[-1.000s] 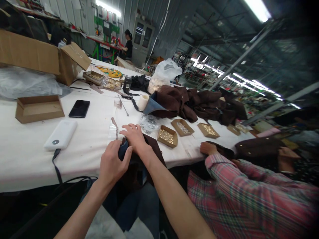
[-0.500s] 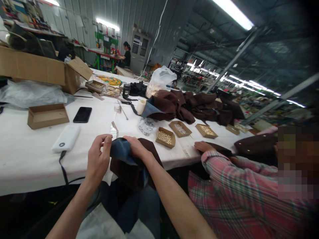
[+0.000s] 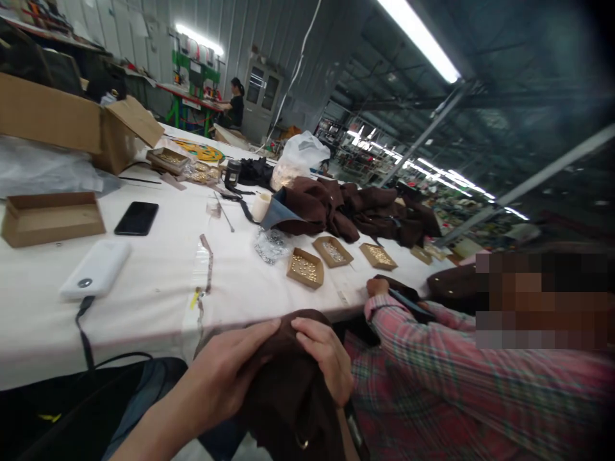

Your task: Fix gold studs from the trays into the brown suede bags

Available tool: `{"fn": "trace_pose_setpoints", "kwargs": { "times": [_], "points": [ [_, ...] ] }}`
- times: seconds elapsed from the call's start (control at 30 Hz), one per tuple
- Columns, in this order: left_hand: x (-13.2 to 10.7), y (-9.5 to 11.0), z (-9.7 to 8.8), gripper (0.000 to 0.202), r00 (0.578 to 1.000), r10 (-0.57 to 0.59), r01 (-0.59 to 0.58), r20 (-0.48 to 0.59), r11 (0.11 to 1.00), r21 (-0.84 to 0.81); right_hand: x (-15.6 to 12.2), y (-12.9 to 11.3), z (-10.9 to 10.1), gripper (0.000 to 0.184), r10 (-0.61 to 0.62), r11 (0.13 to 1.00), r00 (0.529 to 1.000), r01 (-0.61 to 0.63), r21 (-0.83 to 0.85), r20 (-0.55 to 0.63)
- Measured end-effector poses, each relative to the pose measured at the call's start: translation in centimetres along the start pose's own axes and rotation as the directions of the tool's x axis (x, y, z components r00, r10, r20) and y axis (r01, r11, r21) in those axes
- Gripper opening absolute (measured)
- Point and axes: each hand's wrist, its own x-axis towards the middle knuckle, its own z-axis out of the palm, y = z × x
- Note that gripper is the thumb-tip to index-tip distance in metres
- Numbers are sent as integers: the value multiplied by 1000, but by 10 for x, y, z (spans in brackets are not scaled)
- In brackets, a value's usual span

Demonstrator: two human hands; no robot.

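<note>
My left hand (image 3: 225, 366) and right hand (image 3: 328, 356) lie, fingers together, on the dark-brown fabric (image 3: 286, 394), any pinch hidden, and a loose hold could let folds beneath them slip.

Dark brown fabric (image 3: 288, 397), pink plaid sleeve (image 3: 432, 339), white table (image 3: 250, 282)

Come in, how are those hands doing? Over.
Left hand, right hand: both on brown cloth. Cloth bunched. Plaid sleeve to the right, not covering it.

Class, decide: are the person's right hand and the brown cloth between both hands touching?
Touching. The head view shows the right hand with its fingers laid against the brown cloth, no gap showing.
</note>
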Motion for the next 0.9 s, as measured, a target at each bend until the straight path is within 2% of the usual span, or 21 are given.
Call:
{"fn": "trace_pose_setpoints", "kwargs": {
  "times": [0.07,0.13,0.2,0.27,0.4,0.53,0.67,0.77,0.9],
  "points": [
    [1,-4,11,66,987,152,-149,-58,987,52,-6,-3,-8,35,-7,1000,999,6,-20,-32],
    [0,-5,15,65,963,263,-253,-63,959,125,-10,-7,-13,40,-45,998,998,44,-44,-37],
    [-1,1,15,58,943,330,-314,-42,925,214,-12,-12,-16,40,-44,998,998,41,-49,-54],
    [-1,12,13,53,930,366,-343,-39,899,272,-14,-19,-20,33,9,999,997,-12,-38,-76],
    [1,34,10,54,935,330,-292,-129,925,244,-17,-29,-29,24,66,997,994,-69,-41,-82],
    [7,40,9,51,950,244,-233,-194,969,78,-18,-30,-39,25,83,993,995,-88,-84,-58],
    [8,43,8,48,967,220,-225,-130,974,-28,-19,-29,-50,25,71,993,997,-73,-98,-23],
    [9,48,6,50,978,194,-196,-75,980,-24,-22,-31,-54,24,70,984,997,-76,-161,-41],
    [9,52,4,52,981,188,-188,-54,982,5,-26,-33,-58,24,92,974,993,-104,-199,-69]
  ]
}}
